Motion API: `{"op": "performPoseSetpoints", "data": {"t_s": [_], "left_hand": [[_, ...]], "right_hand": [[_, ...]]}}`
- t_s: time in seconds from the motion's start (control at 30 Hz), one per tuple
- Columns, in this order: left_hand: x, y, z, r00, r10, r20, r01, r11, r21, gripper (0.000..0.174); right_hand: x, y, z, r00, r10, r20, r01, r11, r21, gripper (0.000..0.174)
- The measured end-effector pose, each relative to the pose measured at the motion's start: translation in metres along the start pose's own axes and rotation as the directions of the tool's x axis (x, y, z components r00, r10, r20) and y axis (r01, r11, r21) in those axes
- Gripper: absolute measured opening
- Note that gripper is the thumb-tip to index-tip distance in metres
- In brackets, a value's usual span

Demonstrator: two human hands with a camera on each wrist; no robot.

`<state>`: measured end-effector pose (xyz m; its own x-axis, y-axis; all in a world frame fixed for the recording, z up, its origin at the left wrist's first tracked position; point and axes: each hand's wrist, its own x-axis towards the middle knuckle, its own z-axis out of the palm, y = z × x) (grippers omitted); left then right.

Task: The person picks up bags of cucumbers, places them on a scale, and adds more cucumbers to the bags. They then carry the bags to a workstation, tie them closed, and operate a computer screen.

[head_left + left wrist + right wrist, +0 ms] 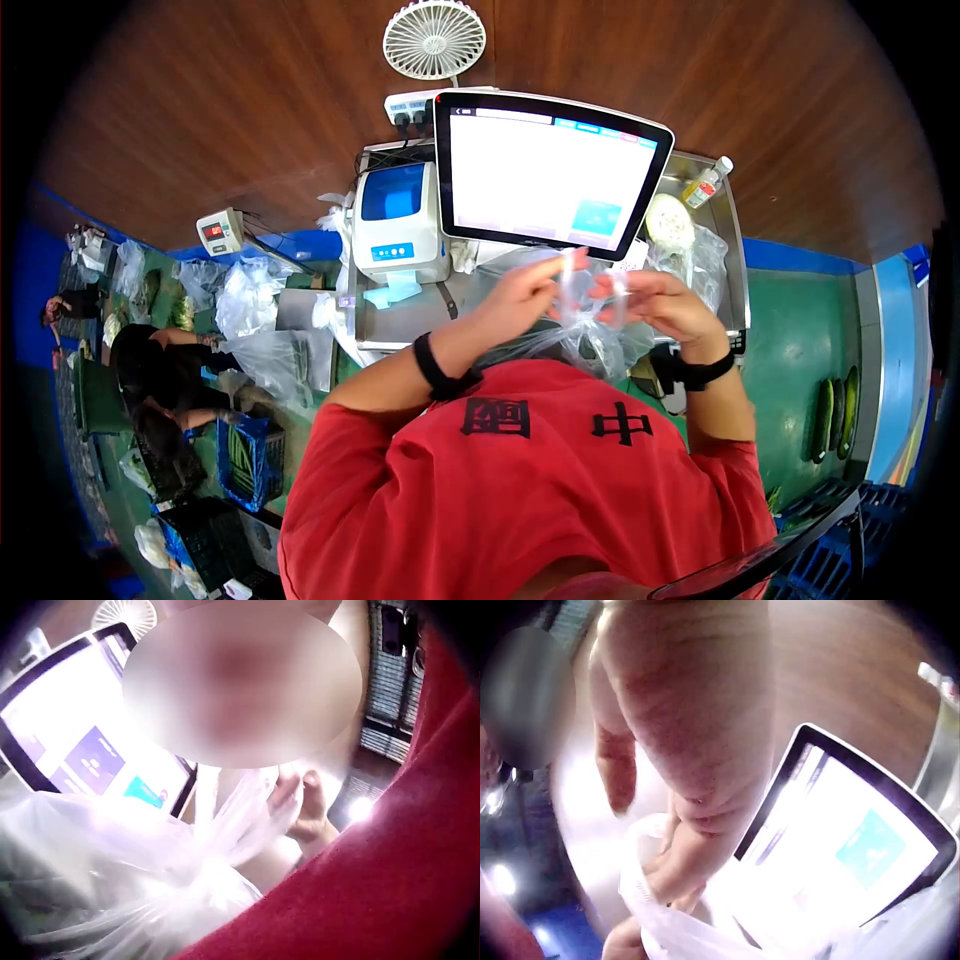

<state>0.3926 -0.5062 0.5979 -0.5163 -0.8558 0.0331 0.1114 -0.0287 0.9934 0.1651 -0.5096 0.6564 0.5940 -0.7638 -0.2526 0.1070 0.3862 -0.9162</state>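
A clear plastic bag (590, 340) is stretched between both hands in front of the chest. My left hand (522, 298) grips one of its handles, fingers pointing inward. On the other side my right hand (668, 302) has its fingers curled through the second handle. Close up in the right wrist view, the white handle loop (634, 881) wraps around the fingers of the right hand (697, 735). The bag's neck (199, 881) looks gathered into a bunch in the left wrist view, where a blur hides much of the scene. What fills the bag is hard to make out.
A touchscreen terminal (550, 180) stands just beyond the hands, with a label printer (398, 225) to its left. A cut pale gourd (670, 222) and a bottle (707, 183) sit right of the screen. Another person (165, 390) crouches at the left near a blue crate (250, 465).
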Motion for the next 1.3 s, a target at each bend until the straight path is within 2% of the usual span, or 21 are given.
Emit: {"op": "performPoseSetpoints", "data": {"t_s": [0.03, 0.07, 0.13, 0.17, 0.2, 0.27, 0.33, 0.4, 0.47, 0.5, 0.53, 0.57, 0.6, 0.63, 0.7, 0.8, 0.9, 0.97, 1.2, 1.27, 1.3], "left_hand": [[0.006, 0.003, 0.007, 0.995, -0.068, 0.073, 0.057, 0.988, 0.146, 0.053], [0.009, 0.008, 0.013, 0.995, -0.066, 0.079, 0.054, 0.988, 0.146, 0.053], [0.013, 0.014, 0.023, 0.998, 0.005, 0.066, -0.013, 0.992, 0.128, 0.062], [0.019, 0.004, 0.022, 0.953, 0.301, 0.023, -0.297, 0.922, 0.247, 0.059], [0.012, 0.001, 0.015, 0.991, 0.122, -0.054, -0.105, 0.963, 0.248, 0.034], [-0.002, -0.02, -0.011, 0.998, 0.055, -0.035, -0.049, 0.986, 0.161, 0.011], [-0.045, -0.058, -0.039, 0.978, -0.179, -0.108, 0.182, 0.983, 0.013, 0.02], [-0.073, -0.076, -0.039, 0.994, 0.084, 0.067, -0.107, 0.837, 0.537, 0.014], [-0.07, -0.072, -0.045, 0.992, 0.118, 0.047, -0.127, 0.873, 0.472, 0.015], [-0.067, -0.087, -0.052, 0.993, 0.079, -0.092, -0.047, 0.95, 0.308, 0.011], [-0.064, -0.087, -0.059, 0.993, 0.078, -0.084, -0.048, 0.949, 0.31, 0.011], [-0.058, -0.085, -0.066, 0.973, -0.044, -0.228, 0.086, 0.981, 0.176, 0.009], [-0.053, -0.083, -0.074, 0.92, -0.184, -0.347, 0.204, 0.979, 0.023, 0.01], [-0.048, -0.089, -0.082, 0.907, -0.194, -0.375, 0.226, 0.973, 0.045, 0.011], [-0.039, -0.106, -0.091, 0.883, -0.182, -0.433, 0.223, 0.974, 0.046, 0.011], [-0.033, -0.12, -0.097, 0.833, -0.154, -0.531, 0.221, 0.973, 0.066, 0.009], [-0.028, -0.132, -0.105, 0.79, -0.145, -0.596, 0.216, 0.975, 0.049, 0.009], [-0.026, -0.133, -0.107, 0.767, 0.142, -0.626, 0.225, 0.854, 0.469, 0.015], [-0.016, -0.107, -0.086, 0.773, 0.242, -0.586, 0.249, 0.735, 0.631, 0.032], [-0.012, -0.106, -0.085, 0.779, 0.339, -0.527, 0.173, 0.692, 0.701, 0.034], [-0.011, -0.106, -0.084, 0.77, 0.365, -0.523, 0.145, 0.698, 0.701, 0.045]], "right_hand": [[0.006, -0.002, 0.013, 0.996, 0.067, -0.058, -0.069, 0.997, -0.022, 0.015], [0.013, 0.003, 0.016, 0.996, 0.064, -0.064, -0.066, 0.998, -0.023, 0.015], [0.027, 0.019, 0.016, 0.98, -0.177, -0.092, 0.138, 0.936, -0.323, 0.018], [0.027, 0.019, 0.02, 0.955, -0.252, -0.16, 0.191, 0.928, -0.321, 0.014], [0.03, 0.035, 0.005, 0.903, -0.332, -0.274, 0.186, 0.875, -0.446, 0.007], [0.04, 0.048, -0.039, 0.574, -0.653, -0.494, -0.041, 0.579, -0.814, 0.007], [0.028, 0.104, -0.118, 0.54, -0.564, -0.625, -0.242, 0.607, -0.757, 0.012], [0.022, 0.193, -0.155, 0.619, -0.434, -0.655, -0.222, 0.703, -0.675, 0.013], [0.012, 0.198, -0.129, 0.565, -0.419, -0.711, -0.233, 0.745, -0.625, 0.012], [0.016, 0.181, -0.127, 0.56, -0.434, -0.705, -0.223, 0.741, -0.633, 0.012], [0.01, 0.165, -0.117, 0.593, -0.456, -0.664, -0.172, 0.733, -0.658, 0.016], [0.003, 0.152, -0.106, 0.618, -0.477, -0.624, -0.122, 0.726, -0.676, 0.02], [0.006, 0.138, -0.098, 0.639, -0.592, -0.491, -0.01, 0.631, -0.775, 0.024], [0.012, 0.122, -0.093, 0.64, -0.689, -0.341, 0.102, 0.516, -0.851, 0.029], [0.028, 0.092, -0.072, 0.578, -0.811, -0.092, 0.059, 0.155, -0.986, 0.028], [0.05, 0.087, -0.061, 0.639, -0.757, -0.139, -0.057, 0.134, -0.989, 0.025], [0.064, 0.087, -0.058, 0.654, -0.748, -0.112, -0.066, 0.091, -0.994, 0.023], [0.068, 0.084, -0.055, 0.667, -0.736, -0.11, -0.076, 0.079, -0.994, 0.024], [0.082, 0.074, -0.049, 0.714, -0.674, -0.192, -0.137, 0.134, -0.981, 0.028], [0.081, 0.077, -0.049, 0.663, -0.733, -0.153, -0.088, 0.126, -0.988, 0.029], [0.079, 0.079, -0.047, 0.655, -0.741, -0.151, -0.049, 0.157, -0.986, 0.028]]}}
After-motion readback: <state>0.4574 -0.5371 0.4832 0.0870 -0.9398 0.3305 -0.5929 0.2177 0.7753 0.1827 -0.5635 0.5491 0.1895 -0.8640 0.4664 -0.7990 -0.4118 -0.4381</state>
